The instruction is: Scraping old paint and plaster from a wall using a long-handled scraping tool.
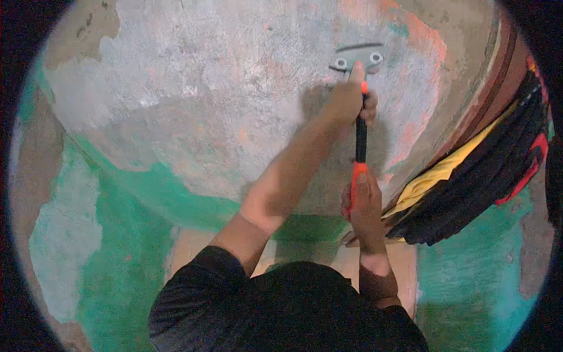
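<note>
One scraper, any lettering too blurred

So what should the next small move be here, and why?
Probably a short pull of the scraper down the patchy surface: the left hand grips it near its head, the right hand its lower end, and orange patches lie beside it.

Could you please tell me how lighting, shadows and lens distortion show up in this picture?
Head view: shadows fall on the patchy painted surface beside the left hand and scraper; head view: light is uneven, with bright patches on both forearms; head view: the fisheye rounds the image, leaving dark corners; head view: the black top looks grainy.
</note>
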{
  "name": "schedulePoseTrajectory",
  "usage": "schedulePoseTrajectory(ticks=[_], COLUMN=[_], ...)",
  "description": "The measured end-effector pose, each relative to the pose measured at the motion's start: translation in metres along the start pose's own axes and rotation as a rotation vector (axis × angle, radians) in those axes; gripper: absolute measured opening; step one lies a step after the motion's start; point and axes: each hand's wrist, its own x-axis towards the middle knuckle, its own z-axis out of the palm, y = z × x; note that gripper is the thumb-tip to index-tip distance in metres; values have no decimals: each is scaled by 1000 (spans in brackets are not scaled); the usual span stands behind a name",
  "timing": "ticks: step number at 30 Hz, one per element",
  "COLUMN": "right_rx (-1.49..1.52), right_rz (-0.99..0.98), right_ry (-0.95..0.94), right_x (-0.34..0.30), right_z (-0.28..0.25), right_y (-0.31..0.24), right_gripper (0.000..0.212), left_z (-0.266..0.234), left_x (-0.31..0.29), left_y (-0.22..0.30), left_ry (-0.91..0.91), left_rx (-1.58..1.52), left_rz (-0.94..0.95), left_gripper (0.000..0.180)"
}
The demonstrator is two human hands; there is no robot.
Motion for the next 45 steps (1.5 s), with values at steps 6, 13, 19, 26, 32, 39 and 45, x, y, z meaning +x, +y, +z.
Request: schedulePoseTrajectory(ticks=[6, 13, 19, 26, 32, 39, 45], right_rx=[0, 91, 291, 491, 824, 710, 574], right_rz=[86, 76, 269, 111, 126, 47, 3], right_ry=[-21, -54, -53, -146, 5, 73, 204], right_x=[-3, -2, -39, -34, -25, -34, -22], right_z=[-6, -10, -32, -35, -32, -31, -16], right_y=[6, 34, 120, 90, 24, 7, -12], right_gripper=[38, 40, 57, 55, 45, 46, 46], left_z=[7, -9, -20, 3, 46, 53, 56], left_x=[-3, -6, -29, -1, 28, 31, 46], left_y=[-5, -23, -107, -73, -29, -29, -13], left_ry=[53, 19, 178, 20, -147, -241, -299], left_rx=[18, 180, 334, 179, 72, -108, -90], left_rz=[48, 76, -36, -118, 32, -39, -62], left_gripper=[64, 69, 69, 55, 52, 39, 49])
